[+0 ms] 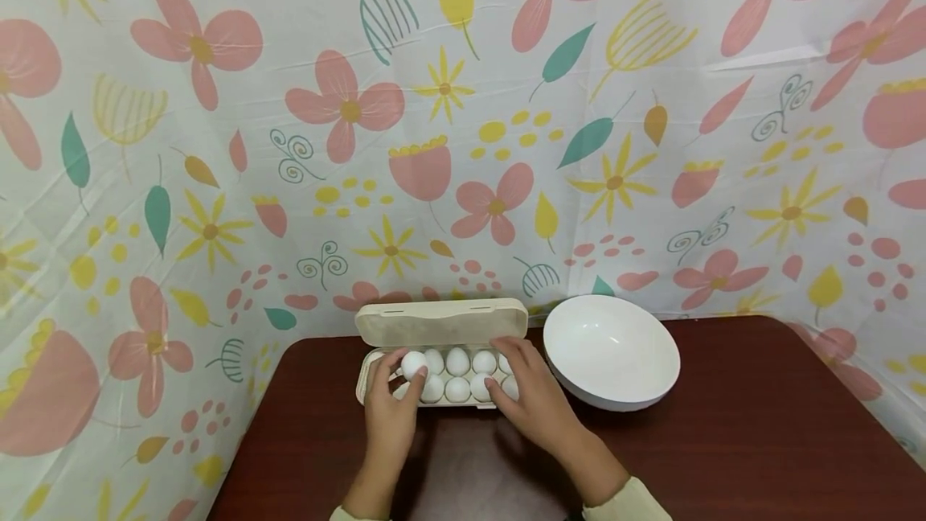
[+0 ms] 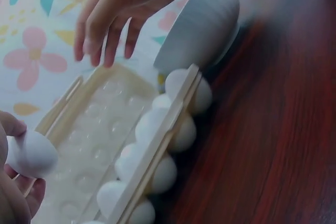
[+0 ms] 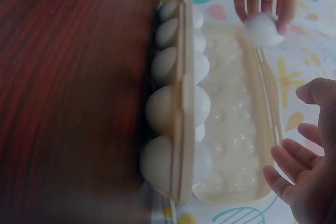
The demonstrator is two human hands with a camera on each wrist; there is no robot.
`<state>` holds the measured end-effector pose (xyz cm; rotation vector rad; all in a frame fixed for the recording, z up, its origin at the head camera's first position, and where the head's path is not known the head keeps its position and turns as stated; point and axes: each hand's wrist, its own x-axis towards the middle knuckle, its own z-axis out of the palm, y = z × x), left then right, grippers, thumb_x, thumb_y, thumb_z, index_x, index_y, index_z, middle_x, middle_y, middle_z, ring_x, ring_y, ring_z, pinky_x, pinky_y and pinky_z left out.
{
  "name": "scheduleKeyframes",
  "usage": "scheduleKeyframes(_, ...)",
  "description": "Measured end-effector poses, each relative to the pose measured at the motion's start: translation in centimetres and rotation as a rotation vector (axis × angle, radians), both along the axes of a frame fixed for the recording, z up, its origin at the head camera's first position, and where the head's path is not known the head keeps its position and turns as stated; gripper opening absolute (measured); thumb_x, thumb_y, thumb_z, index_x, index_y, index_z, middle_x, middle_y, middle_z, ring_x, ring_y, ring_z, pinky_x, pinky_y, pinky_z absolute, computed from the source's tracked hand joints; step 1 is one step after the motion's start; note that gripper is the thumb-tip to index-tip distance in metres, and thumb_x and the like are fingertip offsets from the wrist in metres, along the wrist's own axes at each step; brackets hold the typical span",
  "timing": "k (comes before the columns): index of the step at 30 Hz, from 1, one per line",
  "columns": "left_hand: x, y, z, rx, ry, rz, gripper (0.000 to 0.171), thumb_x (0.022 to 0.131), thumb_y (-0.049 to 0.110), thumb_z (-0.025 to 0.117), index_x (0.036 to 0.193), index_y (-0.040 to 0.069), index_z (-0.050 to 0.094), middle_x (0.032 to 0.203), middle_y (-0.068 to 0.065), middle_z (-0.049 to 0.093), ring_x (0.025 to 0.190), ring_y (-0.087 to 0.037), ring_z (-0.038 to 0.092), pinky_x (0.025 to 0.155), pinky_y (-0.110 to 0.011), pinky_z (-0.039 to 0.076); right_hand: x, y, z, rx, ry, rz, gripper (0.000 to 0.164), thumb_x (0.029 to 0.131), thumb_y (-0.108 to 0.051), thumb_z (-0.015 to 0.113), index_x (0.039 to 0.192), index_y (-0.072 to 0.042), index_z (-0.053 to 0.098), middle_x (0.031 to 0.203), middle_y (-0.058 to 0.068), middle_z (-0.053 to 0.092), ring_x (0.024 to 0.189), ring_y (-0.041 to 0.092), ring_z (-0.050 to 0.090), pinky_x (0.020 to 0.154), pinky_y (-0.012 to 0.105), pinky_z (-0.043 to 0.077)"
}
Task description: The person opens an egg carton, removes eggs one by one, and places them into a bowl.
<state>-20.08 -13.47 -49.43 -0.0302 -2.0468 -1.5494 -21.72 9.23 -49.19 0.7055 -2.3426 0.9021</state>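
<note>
A beige egg carton (image 1: 443,330) stands on the table with its lid raised toward the curtain. White eggs (image 1: 457,362) fill two rows of it, and a hollow near its left end shows no egg. My left hand (image 1: 391,420) pinches one white egg (image 1: 414,365) between thumb and fingers. In the right wrist view this egg (image 3: 264,30) appears lifted clear of the carton. Over the carton's right end hovers my right hand (image 1: 541,396), fingers spread and loosely bent. Nothing lies in its grasp in the right wrist view.
To the right of the carton stands a large white bowl (image 1: 600,344), close beside the right hand. The dark red-brown table (image 1: 723,424) backs onto a flower-printed curtain (image 1: 499,127).
</note>
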Motion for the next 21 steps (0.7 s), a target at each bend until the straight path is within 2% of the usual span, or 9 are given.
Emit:
scheduleKeyframes(4,0.3,1.0,0.2,-0.031,0.002,-0.076,0.04,0.089,0.014,0.078,0.127,0.021,0.065,0.127,-0.004,0.059,0.118,-0.014,0.057,0.093,-0.035,0.056,0.7,-0.2,0.4,0.014,-0.028,0.03,0.059,0.089,-0.026,0.077,0.142,-0.015,0.052,0.134,0.003,0.055,0.122,0.018,0.058,0.098,0.042,0.054)
scheduleKeyframes(8,0.4,2.0,0.3,-0.067,0.013,-0.149,0.04,0.091,0.02,0.077,0.128,0.025,0.065,0.128,-0.005,0.059,0.117,-0.014,0.058,0.094,-0.034,0.056,1.1,-0.2,0.6,0.036,-0.015,0.052,0.061,0.089,-0.026,0.078,0.144,-0.017,0.051,0.134,0.001,0.055,0.122,0.016,0.057,0.098,0.04,0.054)
scheduleKeyframes(15,0.3,3.2,0.3,-0.093,0.056,-0.214,0.04,0.088,0.015,0.079,0.125,0.025,0.066,0.125,-0.001,0.061,0.115,-0.015,0.061,0.092,-0.033,0.057,1.6,-0.1,0.3,0.057,0.056,0.076,0.066,0.083,-0.022,0.083,0.141,-0.014,0.054,0.132,0.002,0.056,0.12,0.016,0.059,0.096,0.038,0.055)
scheduleKeyframes(21,0.9,4.5,0.3,-0.113,0.046,-0.268,0.038,0.088,0.015,0.08,0.123,0.022,0.068,0.124,0.002,0.061,0.115,-0.015,0.061,0.09,-0.032,0.058,1.9,-0.2,0.0,0.058,0.086,0.062,0.069,0.08,-0.021,0.086,0.141,-0.013,0.054,0.132,0.001,0.057,0.117,0.015,0.06,0.093,0.036,0.056)
